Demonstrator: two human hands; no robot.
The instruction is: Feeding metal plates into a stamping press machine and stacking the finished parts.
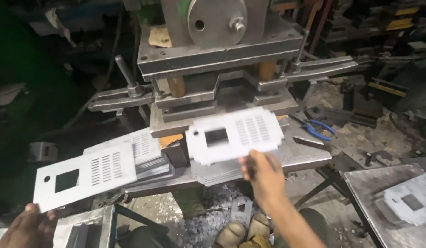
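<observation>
My right hand [262,173] grips the near edge of a white punched metal plate [233,134] with notched edges, a rectangular window and rows of slots, held in front of the press die [222,98]. My left hand [29,227] at the bottom left holds the near corner of a grey metal plate [86,172] with a square window, a small hole and slots. That plate hangs over the left side of the press table.
A stack of punched plates [151,156] lies left of the die. Blue-handled pliers [316,128] lie on the right of the bench. A sheet pile [396,202] stands at bottom right. Metal scrap [213,220] covers the floor by my feet. A lever [125,76] sticks up at the left.
</observation>
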